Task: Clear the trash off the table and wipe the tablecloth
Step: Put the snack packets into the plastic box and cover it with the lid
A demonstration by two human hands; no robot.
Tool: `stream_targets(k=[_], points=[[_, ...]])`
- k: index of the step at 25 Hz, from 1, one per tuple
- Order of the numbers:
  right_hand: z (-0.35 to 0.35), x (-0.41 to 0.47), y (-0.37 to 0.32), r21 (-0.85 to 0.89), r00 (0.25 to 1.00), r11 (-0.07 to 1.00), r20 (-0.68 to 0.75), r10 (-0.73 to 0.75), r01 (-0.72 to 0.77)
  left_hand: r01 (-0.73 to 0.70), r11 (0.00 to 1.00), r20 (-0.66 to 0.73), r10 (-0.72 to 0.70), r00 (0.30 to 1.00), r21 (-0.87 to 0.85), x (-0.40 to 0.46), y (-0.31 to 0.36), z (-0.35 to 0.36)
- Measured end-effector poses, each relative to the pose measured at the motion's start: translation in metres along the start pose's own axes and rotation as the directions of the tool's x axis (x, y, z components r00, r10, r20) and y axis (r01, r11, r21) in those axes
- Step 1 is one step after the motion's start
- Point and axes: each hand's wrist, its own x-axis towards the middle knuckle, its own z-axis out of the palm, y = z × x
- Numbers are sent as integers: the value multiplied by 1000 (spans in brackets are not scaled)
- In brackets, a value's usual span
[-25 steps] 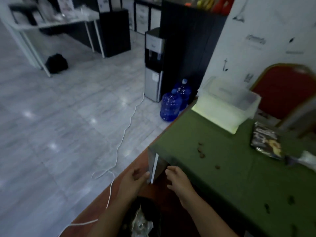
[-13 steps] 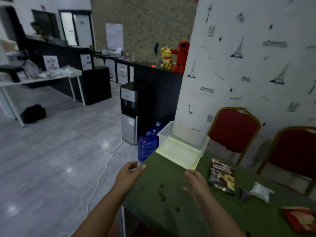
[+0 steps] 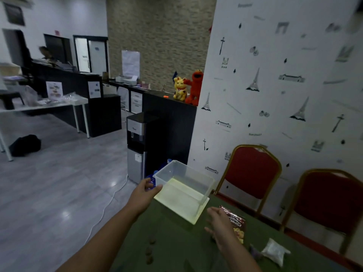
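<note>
Trash is what I am after here, and the nearest piece is the brown snack wrapper (image 3: 236, 224) lying flat on the green tablecloth (image 3: 176, 244), just right of the clear plastic bin (image 3: 184, 190) that sits at the far left corner of the counter. My right hand (image 3: 220, 225) hovers just beside the wrapper's left edge, fingers spread and holding nothing. My left hand (image 3: 146, 193) is out at the bin's near left corner, fingers loosely curled toward the rim; I cannot tell whether it touches the plastic, and it grips nothing that I can see.

I judge the step in hand to be picking up the wrapper. It looks thin and crinkly, so I would pinch it at an edge, not press flat on it, and lift it clear before swinging it away. A small white packet (image 3: 275, 252) and a dark scrap (image 3: 255, 252) lie further right, near me, and brown crumbs (image 3: 150, 250) trail along the near left of the cloth (those are better left for the wipe). Dragging the wrapper could scatter more bits, so a clean lift matters.
</note>
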Motion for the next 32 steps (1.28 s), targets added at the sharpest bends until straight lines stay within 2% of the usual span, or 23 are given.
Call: stream_targets(k=[8,18,22,29,32], points=[[17,45,-5,-4,999,1000,-46,24,-25,-39,976,74,24,997,215,76,-5,15],[48,125,-15,-44,972,996,-222,71,-83,-74,929,234,-14,972,363,199,-18,32],[59,143,-11,-74,946,992,-316,77,-105,-78,912,284,-44,958,403,239,-30,37],[71,154,-10,-54,926,984,-351,139,-168,11,911,354,-172,919,413,277,-54,47],[72,152,-13,-52,925,981,-345,157,-186,41,916,340,-189,921,398,283,-60,53]])
